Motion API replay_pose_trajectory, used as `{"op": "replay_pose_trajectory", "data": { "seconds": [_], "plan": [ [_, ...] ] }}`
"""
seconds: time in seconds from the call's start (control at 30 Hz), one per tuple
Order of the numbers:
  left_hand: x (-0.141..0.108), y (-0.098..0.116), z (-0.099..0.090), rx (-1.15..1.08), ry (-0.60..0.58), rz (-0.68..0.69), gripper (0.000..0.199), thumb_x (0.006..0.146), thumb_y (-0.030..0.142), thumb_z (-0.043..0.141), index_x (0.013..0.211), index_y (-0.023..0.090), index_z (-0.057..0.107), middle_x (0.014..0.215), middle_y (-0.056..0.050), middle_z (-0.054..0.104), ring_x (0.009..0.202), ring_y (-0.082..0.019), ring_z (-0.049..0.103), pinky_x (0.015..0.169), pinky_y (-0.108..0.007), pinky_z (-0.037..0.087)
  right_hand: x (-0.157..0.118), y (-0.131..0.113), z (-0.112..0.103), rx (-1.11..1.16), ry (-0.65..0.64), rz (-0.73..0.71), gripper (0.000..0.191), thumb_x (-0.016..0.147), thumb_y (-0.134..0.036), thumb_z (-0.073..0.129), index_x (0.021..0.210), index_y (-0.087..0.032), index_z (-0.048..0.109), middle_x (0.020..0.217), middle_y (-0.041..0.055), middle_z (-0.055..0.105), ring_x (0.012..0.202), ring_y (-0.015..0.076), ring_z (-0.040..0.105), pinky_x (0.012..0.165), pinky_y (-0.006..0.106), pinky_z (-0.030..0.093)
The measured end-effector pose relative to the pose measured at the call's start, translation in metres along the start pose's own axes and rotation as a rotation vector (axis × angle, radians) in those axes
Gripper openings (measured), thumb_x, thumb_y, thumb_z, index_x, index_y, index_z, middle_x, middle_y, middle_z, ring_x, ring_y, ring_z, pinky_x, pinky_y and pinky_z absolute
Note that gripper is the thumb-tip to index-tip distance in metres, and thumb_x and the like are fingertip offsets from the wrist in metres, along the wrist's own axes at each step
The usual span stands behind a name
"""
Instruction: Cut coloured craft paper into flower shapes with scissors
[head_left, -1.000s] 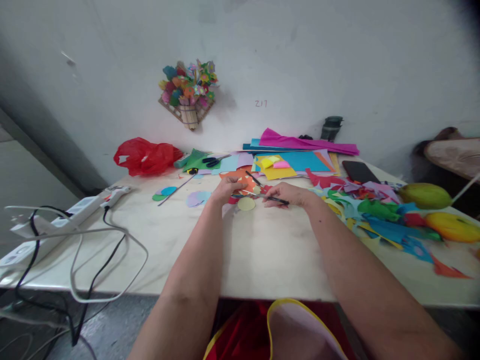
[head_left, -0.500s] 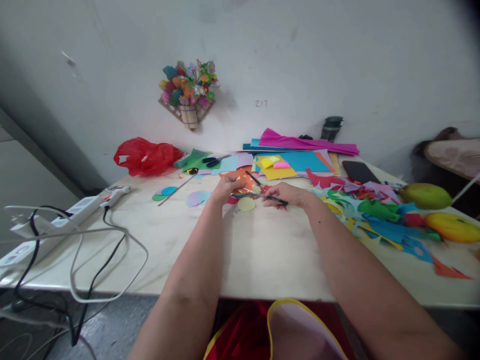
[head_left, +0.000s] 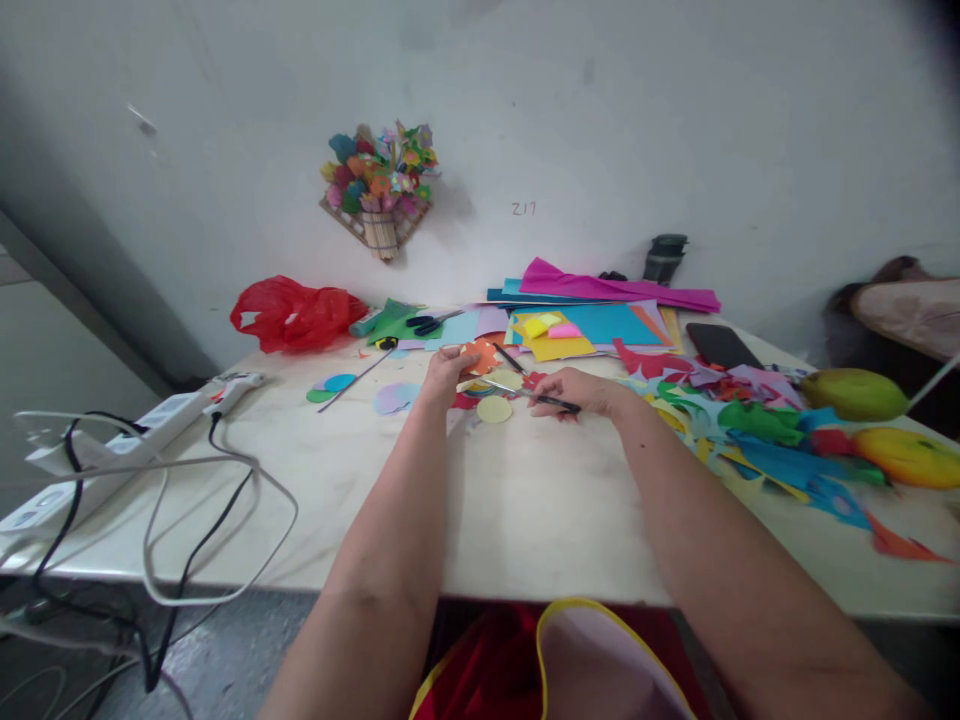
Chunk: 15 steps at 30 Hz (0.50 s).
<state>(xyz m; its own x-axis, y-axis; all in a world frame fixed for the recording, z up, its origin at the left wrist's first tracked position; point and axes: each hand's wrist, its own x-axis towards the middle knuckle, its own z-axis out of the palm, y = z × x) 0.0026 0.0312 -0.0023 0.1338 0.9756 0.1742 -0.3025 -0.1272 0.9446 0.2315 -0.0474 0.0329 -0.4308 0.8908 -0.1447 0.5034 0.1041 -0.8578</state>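
Note:
Pinched in my left hand (head_left: pixel 448 374) is a piece of orange paper (head_left: pixel 481 357) with a notched edge. My right hand (head_left: pixel 566 388) grips black-handled scissors (head_left: pixel 551 401), whose blades point left toward the orange paper. Whether the blades touch the paper I cannot tell. A pale yellow paper circle (head_left: pixel 494 409) lies on the table just below the blades. Red paper pieces (head_left: pixel 534 381) lie around and behind the scissors. A thin black stick-like item (head_left: pixel 510 358) sits just behind the blades.
Left of my hands lie lilac and blue circles (head_left: pixel 397 398). Coloured sheets (head_left: pixel 600 325) and dark scissors (head_left: pixel 426 324) are at the back. Paper scraps (head_left: pixel 757 420), a phone (head_left: pixel 721 345) and mangoes (head_left: pixel 855 393) are on the right. A power strip (head_left: pixel 112 455) with cables is at left.
The orange paper in my left hand has turned and shows a more rounded, notched outline. My left hand has risen slightly; the scissors remain in my right hand, shifted slightly right.

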Motion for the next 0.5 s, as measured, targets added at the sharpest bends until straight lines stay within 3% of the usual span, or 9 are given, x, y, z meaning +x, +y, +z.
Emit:
{"op": "replay_pose_trajectory", "data": {
  "seconds": [0.17, 0.4, 0.5],
  "plan": [
    [-0.001, 0.004, 0.001, -0.038, 0.104, -0.042, 0.018, 0.058, 0.021, 0.074, 0.068, 0.013, 0.062, 0.069, -0.005, 0.067, 0.065, -0.017, 0.067, 0.070, -0.033, 0.056, 0.001, 0.006, -0.003, 0.119, 0.028, -0.072, 0.035, 0.062, -0.038, 0.079, 0.084, -0.013, 0.068, 0.050, -0.0035, 0.055, 0.040, 0.0059, 0.043, 0.040, 0.020, 0.034],
    [-0.004, 0.001, 0.013, -0.072, 0.102, -0.081, 0.017, 0.057, 0.018, 0.075, 0.066, 0.012, 0.062, 0.067, -0.005, 0.067, 0.063, -0.017, 0.068, 0.069, -0.032, 0.057, 0.021, 0.006, 0.008, 0.476, 0.433, -0.185, 0.048, 0.047, -0.024, 0.086, 0.088, -0.015, 0.063, 0.056, -0.0032, 0.059, 0.046, 0.0098, 0.054, 0.047, 0.023, 0.043],
    [-0.004, -0.005, 0.021, -0.038, 0.083, -0.088, 0.022, 0.053, 0.021, 0.078, 0.065, 0.012, 0.063, 0.064, -0.005, 0.067, 0.061, -0.017, 0.067, 0.064, -0.030, 0.057, 0.026, -0.001, 0.018, 0.544, 0.518, -0.185, 0.048, 0.048, -0.024, 0.085, 0.089, -0.016, 0.062, 0.059, -0.0028, 0.061, 0.049, 0.0117, 0.057, 0.051, 0.025, 0.046]
  ]
}}
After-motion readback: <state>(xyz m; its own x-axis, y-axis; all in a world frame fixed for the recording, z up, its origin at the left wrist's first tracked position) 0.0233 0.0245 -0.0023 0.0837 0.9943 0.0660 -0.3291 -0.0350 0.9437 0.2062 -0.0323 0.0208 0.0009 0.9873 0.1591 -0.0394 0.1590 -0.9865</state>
